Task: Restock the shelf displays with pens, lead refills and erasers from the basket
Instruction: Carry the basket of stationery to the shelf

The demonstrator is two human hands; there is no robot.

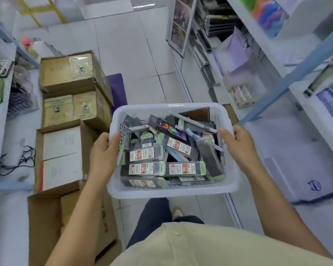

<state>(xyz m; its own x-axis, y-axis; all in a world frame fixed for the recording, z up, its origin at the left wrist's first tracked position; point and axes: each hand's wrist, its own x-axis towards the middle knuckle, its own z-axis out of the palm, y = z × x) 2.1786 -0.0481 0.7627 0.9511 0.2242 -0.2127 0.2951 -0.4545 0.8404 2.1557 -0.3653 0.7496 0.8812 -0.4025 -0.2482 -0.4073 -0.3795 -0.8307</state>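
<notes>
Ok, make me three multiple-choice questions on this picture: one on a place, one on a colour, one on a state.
1. Where are the boxes?
A. on the right shelf
B. on the floor, left of the person
C. on a trolley

2. What colour is the basket?
A. red
B. black
C. white

3. How is the basket held?
A. by the left hand and right hand, one on each side rim
B. by one hand alone
C. not held

Key: 1 B, they stand on tiles at the left; 2 C, its rim is pale white; 3 A, each hand grips a rim.
</notes>
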